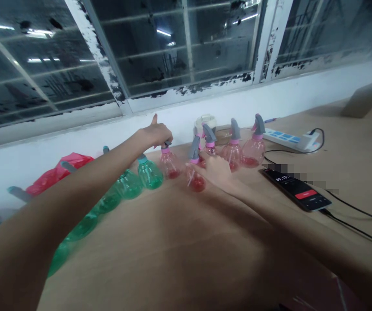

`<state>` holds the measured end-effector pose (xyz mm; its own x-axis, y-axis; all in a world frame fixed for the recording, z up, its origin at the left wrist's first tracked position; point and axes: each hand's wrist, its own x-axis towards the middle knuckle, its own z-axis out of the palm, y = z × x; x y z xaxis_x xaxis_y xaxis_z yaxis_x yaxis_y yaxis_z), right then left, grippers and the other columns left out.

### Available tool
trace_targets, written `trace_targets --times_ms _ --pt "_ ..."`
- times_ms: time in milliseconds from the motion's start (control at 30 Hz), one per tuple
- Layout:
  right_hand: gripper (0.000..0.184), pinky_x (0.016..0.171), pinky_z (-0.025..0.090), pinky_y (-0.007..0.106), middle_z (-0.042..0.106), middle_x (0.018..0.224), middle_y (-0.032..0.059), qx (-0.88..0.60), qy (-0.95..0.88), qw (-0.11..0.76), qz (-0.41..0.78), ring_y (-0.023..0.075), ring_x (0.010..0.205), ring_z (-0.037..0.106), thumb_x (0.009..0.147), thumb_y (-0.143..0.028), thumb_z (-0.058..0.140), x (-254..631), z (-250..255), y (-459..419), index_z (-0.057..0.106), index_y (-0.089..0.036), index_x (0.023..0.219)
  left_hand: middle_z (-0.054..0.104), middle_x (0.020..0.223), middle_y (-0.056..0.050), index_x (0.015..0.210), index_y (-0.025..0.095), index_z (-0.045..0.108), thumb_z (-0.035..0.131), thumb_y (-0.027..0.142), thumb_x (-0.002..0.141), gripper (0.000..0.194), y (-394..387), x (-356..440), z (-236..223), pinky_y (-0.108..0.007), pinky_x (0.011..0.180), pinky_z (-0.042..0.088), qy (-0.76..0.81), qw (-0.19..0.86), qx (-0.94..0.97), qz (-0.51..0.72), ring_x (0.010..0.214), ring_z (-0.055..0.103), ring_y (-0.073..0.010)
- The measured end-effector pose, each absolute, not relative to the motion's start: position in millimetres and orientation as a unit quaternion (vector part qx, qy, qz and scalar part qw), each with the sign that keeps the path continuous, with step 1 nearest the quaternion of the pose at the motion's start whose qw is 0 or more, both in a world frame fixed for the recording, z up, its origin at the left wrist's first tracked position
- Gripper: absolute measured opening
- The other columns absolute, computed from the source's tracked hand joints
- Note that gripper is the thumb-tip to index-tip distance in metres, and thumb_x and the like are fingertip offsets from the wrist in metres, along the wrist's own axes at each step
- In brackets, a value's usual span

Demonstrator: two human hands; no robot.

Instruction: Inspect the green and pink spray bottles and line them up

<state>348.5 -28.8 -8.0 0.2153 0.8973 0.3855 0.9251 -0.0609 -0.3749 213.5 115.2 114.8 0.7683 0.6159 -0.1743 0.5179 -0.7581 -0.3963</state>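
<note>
Two pink spray bottles are in my hands on the wooden table. My left hand point(156, 133) is closed over the grey spray head of one pink spray bottle point(170, 164), one finger sticking up. My right hand point(217, 170) grips another pink spray bottle point(196, 180) near its pink collar; this one leans a little. Both bottles hold some red liquid at the bottom. Beyond my right hand stand further pink bottles with grey heads, among them a right-hand one point(253, 151). A green spray bottle point(150, 173) is left of the pink one under my left hand.
Several green bottles point(129, 185) run toward me along the left, partly behind my left forearm. Behind them lies a red plastic bag point(72, 166). A power strip point(284, 139), a phone point(297, 190) with cables and a cardboard box point(365, 100) are on the right. Windows line the wall.
</note>
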Motion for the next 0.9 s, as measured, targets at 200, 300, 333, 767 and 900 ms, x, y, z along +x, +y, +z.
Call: trace_targets --times_ms 200,300,333,767,900 --pt "0.052 0.063 0.047 0.039 0.068 0.079 0.0092 -0.729 -0.623 0.281 -0.02 0.0282 0.073 0.065 0.082 -0.062 0.037 352.5 -8.6 -32.9 0.06 -0.023 0.108 0.052 0.038 0.008 0.061 0.018 0.065 0.051 0.007 0.06 0.018 114.9 214.9 116.3 -0.05 0.102 0.0 -0.297 0.182 -0.92 0.179 0.053 0.053 -0.0112" --pt "0.047 0.068 0.047 0.038 0.067 0.087 0.0099 -0.714 -0.632 0.3 -0.015 0.027 0.082 0.063 0.083 -0.057 0.04 354.4 -10.2 -33.1 0.059 -0.021 0.108 0.053 0.039 0.007 0.067 0.018 0.067 0.054 0.009 0.062 0.017 114.0 216.5 113.9 -0.053 0.101 0.002 -0.312 0.184 -0.914 0.18 0.059 0.057 -0.014" --pt "0.045 0.073 0.046 0.038 0.066 0.094 0.0105 -0.701 -0.64 0.315 -0.015 0.0268 0.089 0.062 0.083 -0.055 0.043 355.2 -11.1 -32.4 0.059 -0.02 0.107 0.055 0.042 0.006 0.072 0.019 0.068 0.055 0.01 0.063 0.018 113.4 216.9 112.7 -0.054 0.101 0.004 -0.319 0.181 -0.913 0.178 0.063 0.058 -0.0153" --pt "0.025 0.076 0.045 0.031 0.067 0.092 0.0042 -0.574 -0.673 0.42 0.203 0.0198 0.083 0.062 0.081 -0.032 0.05 361.8 -23.0 -37.3 0.059 -0.018 0.101 0.053 0.122 -0.008 0.12 0.022 0.047 0.052 0.036 0.083 0.04 38.5 172.4 96.7 -0.039 0.097 0.035 -0.354 0.049 -0.92 -0.16 0.113 0.048 -0.0239" --pt "0.027 0.076 0.046 0.03 0.067 0.092 0.0042 -0.535 -0.677 0.441 0.246 0.019 0.085 0.062 0.085 -0.037 0.047 349.2 -30.5 -52.3 0.061 -0.017 0.093 0.054 0.123 -0.01 0.129 0.023 0.036 0.061 0.047 0.075 0.064 -19.1 153.5 21.0 -0.04 0.095 0.041 -0.408 -0.229 -0.858 -0.212 0.112 0.052 -0.0243"
